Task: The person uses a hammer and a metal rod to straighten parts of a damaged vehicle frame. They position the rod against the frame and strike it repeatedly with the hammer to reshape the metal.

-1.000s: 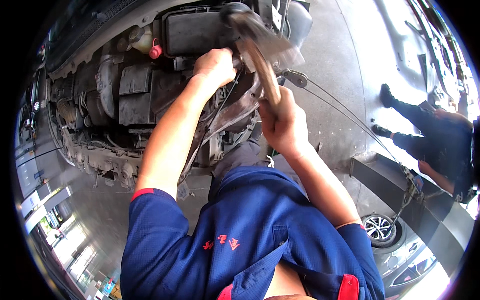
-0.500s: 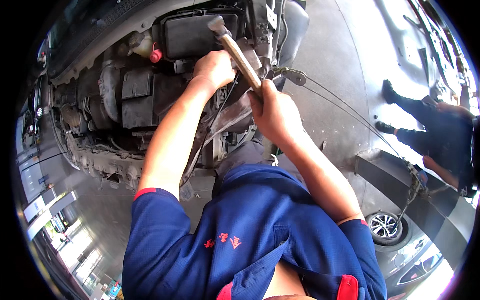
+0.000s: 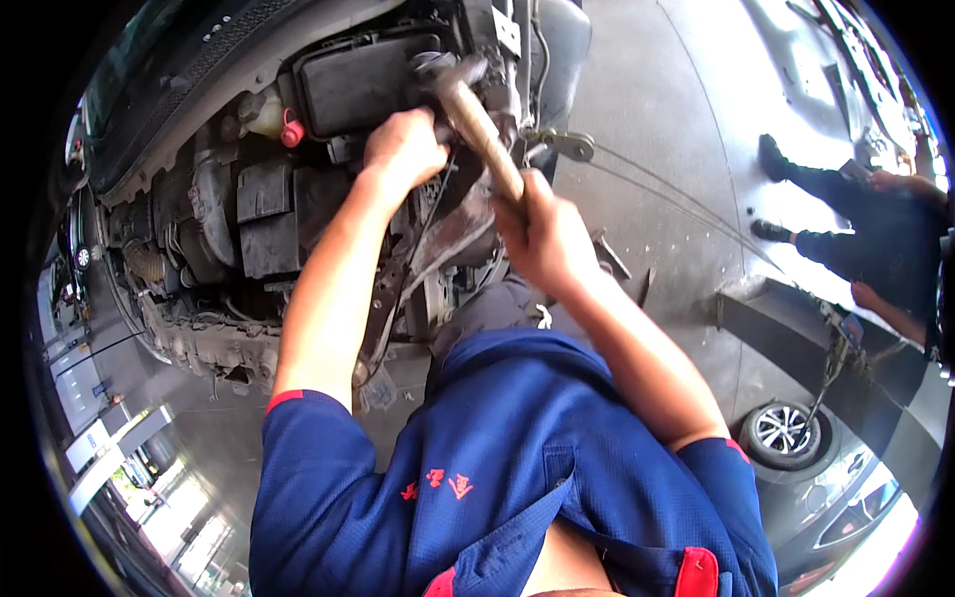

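Observation:
My right hand [image 3: 547, 237] is wrapped round the wooden handle of a hammer [image 3: 485, 137]. The hammer's blurred metal head lies over the corner of the car's engine bay, just beyond my left hand. Closed and knuckles up, my left hand [image 3: 406, 149] is beside the black box cover [image 3: 348, 90]; a dark metal piece shows past its fingers, but what they grip is hidden. Below the hands runs a bent, scuffed metal body part [image 3: 453, 244]. A metal pull clamp [image 3: 569, 145] is fixed at the car's corner, right of the hammer.
From the clamp, a doubled cable [image 3: 676, 199] stretches right toward a grey steel beam [image 3: 761, 320]. A person in dark clothes [image 3: 865, 234] stands at the right. A loose wheel [image 3: 786, 433] lies near the beam. A red cap [image 3: 291, 129] sits on a reservoir to the left.
The hammer head has come down and slightly right, toward the car's corner. My left hand has shifted a little left in the picture, still closed. The view has moved slightly.

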Demonstrator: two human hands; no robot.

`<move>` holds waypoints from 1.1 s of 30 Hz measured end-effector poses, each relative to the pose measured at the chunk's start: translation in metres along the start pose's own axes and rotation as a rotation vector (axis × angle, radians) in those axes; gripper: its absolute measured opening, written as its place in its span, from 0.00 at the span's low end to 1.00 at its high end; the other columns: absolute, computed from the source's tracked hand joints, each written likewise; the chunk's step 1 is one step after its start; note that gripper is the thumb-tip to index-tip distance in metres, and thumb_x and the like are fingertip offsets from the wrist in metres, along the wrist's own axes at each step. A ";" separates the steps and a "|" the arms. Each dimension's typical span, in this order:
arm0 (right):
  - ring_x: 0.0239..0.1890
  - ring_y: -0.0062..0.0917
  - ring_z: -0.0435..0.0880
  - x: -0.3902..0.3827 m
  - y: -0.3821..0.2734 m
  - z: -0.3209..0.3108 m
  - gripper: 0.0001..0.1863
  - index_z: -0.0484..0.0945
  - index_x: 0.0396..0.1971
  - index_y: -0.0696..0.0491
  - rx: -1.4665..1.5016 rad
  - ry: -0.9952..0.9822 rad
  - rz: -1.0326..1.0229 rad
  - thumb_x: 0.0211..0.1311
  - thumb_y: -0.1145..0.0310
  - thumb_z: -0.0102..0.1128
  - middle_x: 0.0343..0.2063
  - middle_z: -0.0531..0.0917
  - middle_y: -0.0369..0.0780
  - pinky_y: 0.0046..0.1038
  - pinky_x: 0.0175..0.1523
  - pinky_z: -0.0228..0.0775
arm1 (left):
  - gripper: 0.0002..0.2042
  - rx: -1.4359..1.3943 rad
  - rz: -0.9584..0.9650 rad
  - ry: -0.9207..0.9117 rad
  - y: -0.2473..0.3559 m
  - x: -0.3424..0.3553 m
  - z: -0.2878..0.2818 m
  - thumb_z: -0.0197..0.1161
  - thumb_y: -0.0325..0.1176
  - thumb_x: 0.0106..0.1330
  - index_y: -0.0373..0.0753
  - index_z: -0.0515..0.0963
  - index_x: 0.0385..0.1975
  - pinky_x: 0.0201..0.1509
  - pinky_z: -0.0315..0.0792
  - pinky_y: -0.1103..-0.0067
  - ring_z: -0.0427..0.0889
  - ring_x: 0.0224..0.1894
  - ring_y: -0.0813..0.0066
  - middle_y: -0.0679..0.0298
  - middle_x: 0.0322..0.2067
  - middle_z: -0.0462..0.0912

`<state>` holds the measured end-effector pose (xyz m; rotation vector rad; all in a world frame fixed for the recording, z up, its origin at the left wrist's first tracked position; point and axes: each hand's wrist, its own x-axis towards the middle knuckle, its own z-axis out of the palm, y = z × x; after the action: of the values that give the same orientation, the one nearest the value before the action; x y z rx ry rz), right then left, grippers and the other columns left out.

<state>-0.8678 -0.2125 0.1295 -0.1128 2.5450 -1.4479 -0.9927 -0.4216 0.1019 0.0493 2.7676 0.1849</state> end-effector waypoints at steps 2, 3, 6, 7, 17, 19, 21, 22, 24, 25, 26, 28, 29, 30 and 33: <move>0.32 0.56 0.82 0.014 0.012 -0.008 0.15 0.71 0.38 0.58 0.140 -0.026 0.096 0.72 0.60 0.61 0.26 0.81 0.57 0.44 0.37 0.74 | 0.15 -0.051 0.054 0.100 0.001 0.003 0.004 0.68 0.39 0.57 0.36 0.84 0.40 0.54 0.80 0.59 0.86 0.48 0.46 0.45 0.41 0.87; 0.26 0.47 0.82 0.003 0.018 -0.016 0.14 0.73 0.39 0.59 0.115 -0.057 0.051 0.72 0.61 0.60 0.25 0.81 0.52 0.40 0.36 0.74 | 0.15 -0.032 0.054 0.095 0.002 0.003 0.008 0.68 0.38 0.56 0.36 0.84 0.40 0.54 0.80 0.59 0.86 0.47 0.45 0.45 0.40 0.87; 0.26 0.15 0.77 -0.030 0.027 -0.043 0.17 0.75 0.47 0.57 0.477 -0.152 -0.037 0.77 0.57 0.55 0.24 0.76 0.32 0.24 0.32 0.71 | 0.16 0.062 0.066 0.066 -0.004 0.000 -0.001 0.67 0.39 0.56 0.36 0.84 0.41 0.52 0.81 0.59 0.87 0.46 0.45 0.44 0.39 0.87; 0.28 0.17 0.78 -0.041 0.035 -0.051 0.19 0.75 0.52 0.59 0.629 -0.167 -0.021 0.77 0.58 0.56 0.29 0.78 0.34 0.24 0.33 0.73 | 0.16 0.074 0.075 0.077 -0.004 -0.001 -0.005 0.67 0.38 0.56 0.36 0.84 0.41 0.52 0.81 0.59 0.87 0.46 0.45 0.44 0.39 0.87; 0.22 0.15 0.68 -0.012 0.077 -0.048 0.20 0.72 0.49 0.55 1.205 -0.039 0.510 0.81 0.51 0.47 0.26 0.72 0.32 0.21 0.24 0.65 | 0.14 0.429 0.119 -0.111 0.014 0.006 -0.036 0.67 0.35 0.58 0.39 0.84 0.44 0.53 0.82 0.62 0.87 0.49 0.51 0.51 0.42 0.88; 0.21 0.14 0.68 -0.005 0.081 -0.049 0.22 0.72 0.49 0.55 1.262 -0.126 0.495 0.80 0.48 0.48 0.26 0.72 0.32 0.21 0.24 0.64 | 0.15 0.438 0.170 -0.110 0.012 0.015 -0.032 0.67 0.35 0.58 0.39 0.84 0.44 0.53 0.82 0.62 0.87 0.49 0.51 0.51 0.42 0.88; 0.21 0.14 0.68 0.006 0.078 -0.048 0.22 0.73 0.49 0.54 1.266 -0.227 0.513 0.79 0.47 0.49 0.26 0.71 0.31 0.20 0.24 0.63 | 0.15 0.394 0.159 -0.107 0.014 0.009 -0.028 0.67 0.33 0.55 0.39 0.84 0.44 0.53 0.81 0.61 0.87 0.49 0.50 0.49 0.42 0.88; 0.21 0.14 0.68 0.009 0.075 -0.042 0.22 0.73 0.48 0.55 1.308 -0.246 0.518 0.79 0.48 0.49 0.25 0.72 0.31 0.20 0.23 0.63 | 0.15 0.385 0.169 -0.091 0.011 0.009 -0.025 0.67 0.33 0.55 0.39 0.84 0.43 0.53 0.81 0.61 0.87 0.48 0.50 0.49 0.42 0.88; 0.21 0.15 0.67 0.017 0.069 -0.031 0.20 0.73 0.47 0.53 1.280 -0.313 0.525 0.79 0.49 0.50 0.24 0.70 0.31 0.21 0.23 0.62 | 0.15 0.377 0.178 -0.073 0.007 0.013 -0.021 0.66 0.33 0.55 0.39 0.84 0.43 0.53 0.81 0.61 0.87 0.48 0.50 0.49 0.41 0.88; 0.21 0.16 0.66 0.018 0.059 -0.027 0.19 0.72 0.46 0.52 1.207 -0.354 0.527 0.79 0.50 0.49 0.24 0.69 0.31 0.21 0.22 0.60 | 0.15 0.383 0.173 -0.081 0.006 0.013 -0.021 0.66 0.33 0.55 0.39 0.84 0.43 0.52 0.82 0.61 0.87 0.48 0.50 0.49 0.41 0.88; 0.19 0.15 0.66 0.019 0.049 -0.021 0.17 0.72 0.42 0.51 1.181 -0.328 0.500 0.79 0.50 0.51 0.23 0.69 0.30 0.21 0.21 0.60 | 0.14 0.388 0.169 -0.089 0.005 0.013 -0.021 0.66 0.33 0.55 0.39 0.84 0.42 0.52 0.82 0.61 0.87 0.47 0.50 0.49 0.40 0.88; 0.19 0.15 0.66 0.027 0.052 -0.034 0.17 0.72 0.41 0.50 1.108 -0.340 0.507 0.78 0.50 0.52 0.23 0.70 0.30 0.21 0.21 0.60 | 0.14 0.390 0.154 -0.100 0.005 0.012 -0.021 0.66 0.33 0.55 0.39 0.84 0.42 0.51 0.82 0.61 0.87 0.47 0.50 0.50 0.40 0.88; 0.19 0.15 0.66 0.031 0.056 -0.046 0.17 0.73 0.41 0.50 1.031 -0.336 0.513 0.78 0.50 0.53 0.22 0.70 0.30 0.21 0.21 0.60 | 0.14 0.388 0.155 -0.106 0.005 0.014 -0.022 0.67 0.33 0.55 0.39 0.84 0.42 0.51 0.82 0.61 0.87 0.47 0.50 0.50 0.40 0.88; 0.21 0.15 0.68 0.032 0.060 -0.060 0.17 0.72 0.38 0.51 0.922 -0.340 0.469 0.79 0.52 0.50 0.23 0.71 0.30 0.23 0.23 0.63 | 0.14 0.373 0.167 -0.097 0.002 0.015 -0.020 0.67 0.33 0.55 0.39 0.84 0.42 0.51 0.82 0.61 0.87 0.47 0.50 0.50 0.40 0.88; 0.21 0.13 0.66 0.019 0.076 -0.086 0.17 0.72 0.42 0.52 1.098 -0.100 0.520 0.80 0.52 0.50 0.24 0.70 0.30 0.20 0.23 0.61 | 0.14 0.369 0.194 -0.092 -0.004 0.014 -0.020 0.67 0.33 0.55 0.39 0.84 0.41 0.50 0.82 0.60 0.87 0.46 0.50 0.49 0.39 0.88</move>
<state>-0.9020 -0.1045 0.1041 0.5685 1.2391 -2.2157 -1.0131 -0.4269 0.1152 0.4101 2.6655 -0.2743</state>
